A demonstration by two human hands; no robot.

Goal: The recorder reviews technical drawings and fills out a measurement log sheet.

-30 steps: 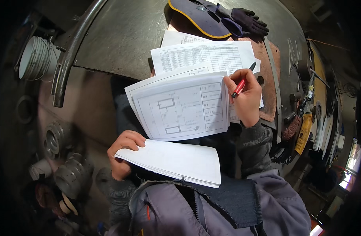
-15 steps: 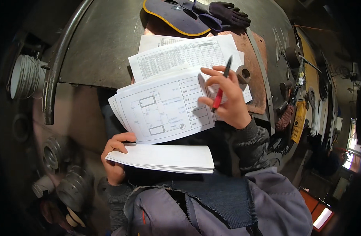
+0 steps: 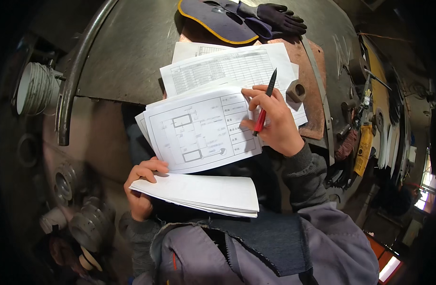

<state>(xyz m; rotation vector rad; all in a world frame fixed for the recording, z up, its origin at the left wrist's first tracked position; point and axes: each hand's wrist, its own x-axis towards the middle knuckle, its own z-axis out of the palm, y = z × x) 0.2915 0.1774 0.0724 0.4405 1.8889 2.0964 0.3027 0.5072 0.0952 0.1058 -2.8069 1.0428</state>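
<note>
A stack of paper sheets with a technical drawing on top (image 3: 203, 128) lies at the table's near edge. At its lower left, my left hand (image 3: 141, 187) grips the sheets, fingers between the drawing and a folded-back bundle of pages (image 3: 203, 192) that hangs toward me. Held in my right hand (image 3: 279, 121) is a red and black pen (image 3: 262, 116), its dark end pointing up and away. Fingertips of that hand rest at the drawing's upper right edge. Behind it lies a printed table sheet (image 3: 222, 69).
A metal nut-like block (image 3: 296, 90) sits right of the papers on a copper-coloured plate (image 3: 317, 109). A dark mask with yellow trim (image 3: 218, 23) and dark gloves (image 3: 279, 19) lie farther back. Tools (image 3: 365, 137) line the right side; a pipe (image 3: 78, 71) edges the left.
My right hand's fingers have closed in on the drawing's right edge, and the pen has tilted slightly. The folded-back pages sag a little lower. The view has shifted slightly.
</note>
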